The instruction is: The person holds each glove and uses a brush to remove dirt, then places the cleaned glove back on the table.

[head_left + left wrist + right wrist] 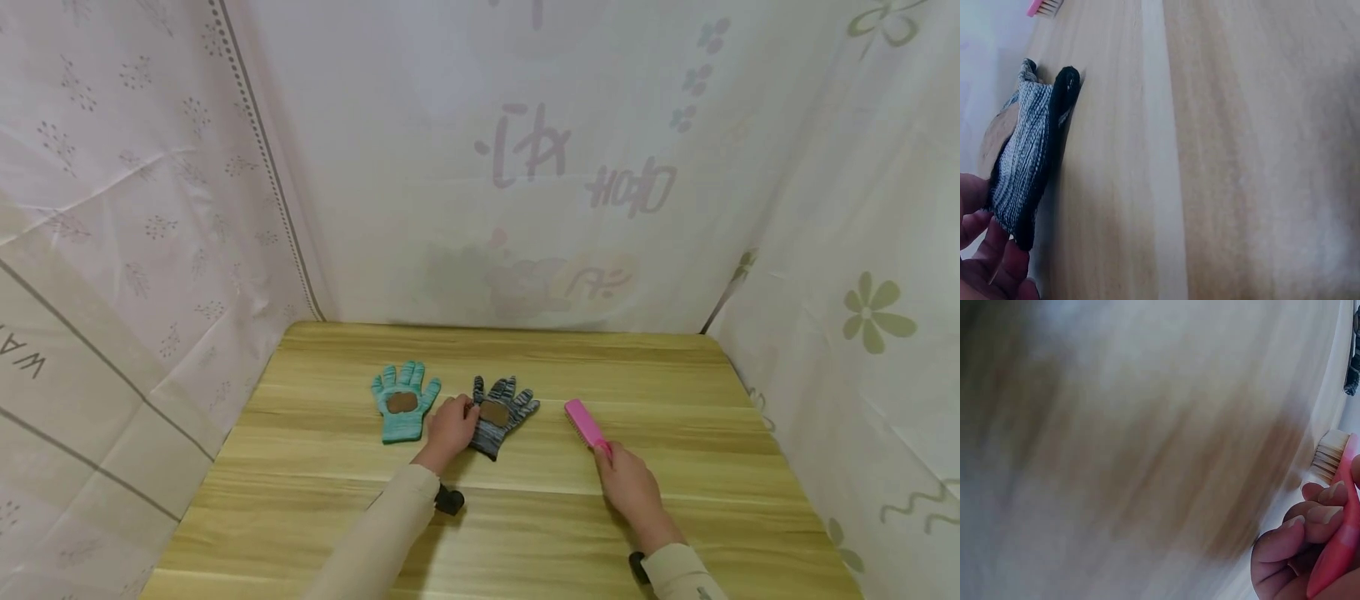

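Note:
A black-and-grey knit glove (491, 437) with a brown patch on it lies mid-table, fingers pointing away. My left hand (452, 427) pinches its left edge; in the left wrist view, the thumb and fingers hold the side of the glove (1025, 150) near its dark cuff. To the left lies a teal knit glove (403, 431), also with a brown patch. My right hand (628, 482) grips the handle of a pink brush (583, 421) to the right of the gloves. Pale bristles on the brush (1333, 553) face the table side in the right wrist view.
The wooden table (525, 533) carries both gloves. Patterned fabric hangs behind it, as a back curtain (420, 167), and along the left and right sides. A black strap or device (450, 500) sits at the left wrist, another (638, 567) at the right.

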### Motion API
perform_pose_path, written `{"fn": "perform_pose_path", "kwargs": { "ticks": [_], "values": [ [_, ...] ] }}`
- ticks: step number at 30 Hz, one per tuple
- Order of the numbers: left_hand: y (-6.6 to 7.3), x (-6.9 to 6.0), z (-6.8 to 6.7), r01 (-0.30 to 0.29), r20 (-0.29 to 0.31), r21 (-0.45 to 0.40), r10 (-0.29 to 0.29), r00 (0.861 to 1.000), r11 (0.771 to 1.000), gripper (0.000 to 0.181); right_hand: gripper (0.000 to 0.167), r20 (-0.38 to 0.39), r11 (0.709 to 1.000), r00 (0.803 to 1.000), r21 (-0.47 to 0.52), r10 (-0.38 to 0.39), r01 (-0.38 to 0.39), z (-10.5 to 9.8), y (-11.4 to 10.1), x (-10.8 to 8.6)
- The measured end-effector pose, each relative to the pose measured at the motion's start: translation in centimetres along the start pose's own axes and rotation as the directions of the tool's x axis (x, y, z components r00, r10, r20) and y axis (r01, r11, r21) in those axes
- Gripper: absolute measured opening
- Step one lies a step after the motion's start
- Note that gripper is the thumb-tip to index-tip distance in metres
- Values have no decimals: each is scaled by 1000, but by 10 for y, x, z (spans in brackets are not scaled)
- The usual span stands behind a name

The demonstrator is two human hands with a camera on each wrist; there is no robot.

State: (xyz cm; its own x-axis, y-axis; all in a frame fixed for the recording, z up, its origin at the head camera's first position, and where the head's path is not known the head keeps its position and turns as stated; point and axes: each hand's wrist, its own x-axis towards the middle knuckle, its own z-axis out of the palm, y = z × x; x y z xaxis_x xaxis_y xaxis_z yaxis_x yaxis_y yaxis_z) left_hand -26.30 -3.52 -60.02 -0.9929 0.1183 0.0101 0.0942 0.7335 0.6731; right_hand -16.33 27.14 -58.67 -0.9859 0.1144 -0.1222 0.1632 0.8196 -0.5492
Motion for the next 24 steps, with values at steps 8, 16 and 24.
{"fn": "perform_pose_path", "kwargs": {
  "ticks": [8, 16, 24],
  "values": [
    [0, -2, -1, -5, 21, -201, 9, 1000, 980, 17, 43, -2, 999, 1000, 34, 3, -3, 1, -4, -2],
    [3, -6, -1, 54, 61, -347, -35, 998, 936, 16, 42, -1, 998, 1000, 62, 9, -9, 0, -6, -3],
    [3, -7, 2, 143, 131, -439, -94, 987, 887, 17, 40, -4, 996, 1000, 92, 9, -8, 4, -8, -6]
  ]
}}
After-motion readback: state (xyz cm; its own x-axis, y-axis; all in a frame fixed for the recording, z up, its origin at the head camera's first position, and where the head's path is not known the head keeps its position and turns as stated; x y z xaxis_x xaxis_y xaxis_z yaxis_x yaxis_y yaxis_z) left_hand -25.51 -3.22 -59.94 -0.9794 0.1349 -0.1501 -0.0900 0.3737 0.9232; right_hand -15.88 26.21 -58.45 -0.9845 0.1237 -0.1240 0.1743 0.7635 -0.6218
